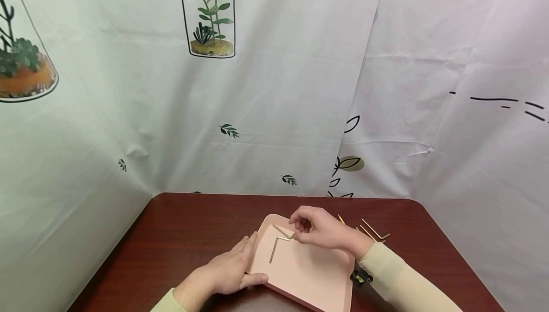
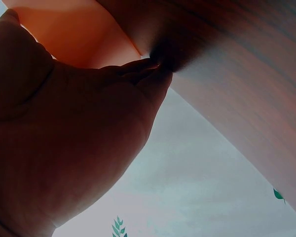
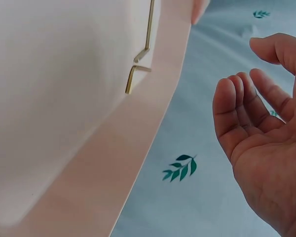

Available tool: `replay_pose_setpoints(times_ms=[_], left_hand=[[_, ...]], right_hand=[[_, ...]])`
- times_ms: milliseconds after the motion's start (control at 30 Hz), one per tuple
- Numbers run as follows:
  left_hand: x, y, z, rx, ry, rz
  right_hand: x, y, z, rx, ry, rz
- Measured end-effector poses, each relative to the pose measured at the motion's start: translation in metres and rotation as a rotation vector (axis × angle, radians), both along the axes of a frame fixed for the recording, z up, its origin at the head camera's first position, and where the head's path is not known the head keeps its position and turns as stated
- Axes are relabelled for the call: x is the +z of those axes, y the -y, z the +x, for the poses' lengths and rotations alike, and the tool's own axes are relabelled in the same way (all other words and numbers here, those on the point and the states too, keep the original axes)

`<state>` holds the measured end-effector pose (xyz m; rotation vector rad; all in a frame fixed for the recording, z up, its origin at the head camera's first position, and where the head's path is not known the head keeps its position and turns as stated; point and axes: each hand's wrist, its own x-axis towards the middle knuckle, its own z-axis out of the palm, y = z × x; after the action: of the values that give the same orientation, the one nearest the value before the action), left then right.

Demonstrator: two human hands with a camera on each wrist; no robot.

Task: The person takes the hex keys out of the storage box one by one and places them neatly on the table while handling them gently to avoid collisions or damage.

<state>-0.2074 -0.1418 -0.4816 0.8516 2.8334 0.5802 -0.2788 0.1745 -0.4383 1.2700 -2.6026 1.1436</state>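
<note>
Two gold-coloured L-shaped hex keys lie in the upper left of a shallow pink tray: one hex key points toward the front, the other hex key lies behind it. My left hand rests along the tray's left side, fingers extended against the outer wall and thumb on the front rim. Over the back of the tray hovers my right hand, fingers loosely bent and nothing held. The right wrist view shows this right hand apart from the tray wall and both keys.
Several more gold hex keys lie on the dark red-brown table to the right of the tray, partly hidden by my right forearm. A white printed cloth hangs behind the table and along its sides.
</note>
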Motion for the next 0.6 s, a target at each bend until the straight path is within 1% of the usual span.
replay_pose_setpoints(times_ms=[433, 600], left_hand=[[0.001, 0.0, 0.0, 0.005, 0.008, 0.0], [0.002, 0.0, 0.001, 0.012, 0.009, -0.006]], right_hand=[[0.0, 0.023, -0.006, 0.084, -0.077, 0.134], [-0.001, 0.029, -0.008, 0.101, -0.075, 0.177]])
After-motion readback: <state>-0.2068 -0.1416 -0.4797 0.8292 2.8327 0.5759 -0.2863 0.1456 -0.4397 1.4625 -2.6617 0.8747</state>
